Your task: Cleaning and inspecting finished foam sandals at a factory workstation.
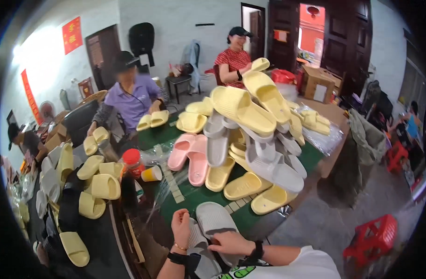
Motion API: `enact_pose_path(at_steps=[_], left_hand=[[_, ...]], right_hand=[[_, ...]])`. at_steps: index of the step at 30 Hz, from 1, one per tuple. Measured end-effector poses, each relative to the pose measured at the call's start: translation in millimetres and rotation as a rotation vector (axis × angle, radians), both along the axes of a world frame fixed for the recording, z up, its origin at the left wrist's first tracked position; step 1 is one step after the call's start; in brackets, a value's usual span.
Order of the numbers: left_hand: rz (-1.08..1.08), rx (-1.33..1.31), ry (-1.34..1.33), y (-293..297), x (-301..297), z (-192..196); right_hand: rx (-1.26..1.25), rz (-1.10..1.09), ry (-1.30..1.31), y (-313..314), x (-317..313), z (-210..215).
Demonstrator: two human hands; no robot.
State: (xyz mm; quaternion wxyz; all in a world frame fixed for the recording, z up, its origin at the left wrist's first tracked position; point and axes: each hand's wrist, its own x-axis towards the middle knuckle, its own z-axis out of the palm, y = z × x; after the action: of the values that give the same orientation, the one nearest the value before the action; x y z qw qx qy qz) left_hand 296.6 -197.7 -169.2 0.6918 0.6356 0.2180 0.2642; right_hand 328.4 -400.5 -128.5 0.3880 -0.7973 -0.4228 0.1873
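Observation:
A pair of grey slide slippers lies in front of me at the table's near edge. My left hand (181,229) is closed, fingers curled in, beside the left grey slipper (197,235); what it may hold is too small to see. My right hand (230,243) lies across the right grey slipper (216,218) with its fingers curled on the inner edge. Just beyond, yellow and grey slippers are heaped high, a large yellow slipper (243,110) on top. Left of the heap is a pair of pink slippers (189,156).
A red-lidded jar (132,159) and a yellow cup (152,174) stand left. More yellow slippers (106,186) lie on a dark surface there. Two co-workers handle yellow slippers across the green table (168,210). Red stools (372,238) stand on the floor at right.

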Motion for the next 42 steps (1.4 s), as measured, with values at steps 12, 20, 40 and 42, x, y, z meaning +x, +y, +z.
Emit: enact_pose_path(at_steps=[12, 20, 40, 42], left_hand=[[-0.131, -0.121, 0.08, 7, -5, 25], [-0.061, -0.013, -0.026, 25, -20, 37], [-0.105, -0.105, 0.137, -12, -91, 65], [-0.075, 0.017, 0.189, -5, -117, 86]], right_hand=[[-0.175, -0.112, -0.12, 19, -5, -1], [-0.057, -0.217, -0.221, -54, 4, 39], [-0.415, -1.276, -0.455, -360, 335, -10], [-0.629, -1.12, -0.485, -298, 324, -26]])
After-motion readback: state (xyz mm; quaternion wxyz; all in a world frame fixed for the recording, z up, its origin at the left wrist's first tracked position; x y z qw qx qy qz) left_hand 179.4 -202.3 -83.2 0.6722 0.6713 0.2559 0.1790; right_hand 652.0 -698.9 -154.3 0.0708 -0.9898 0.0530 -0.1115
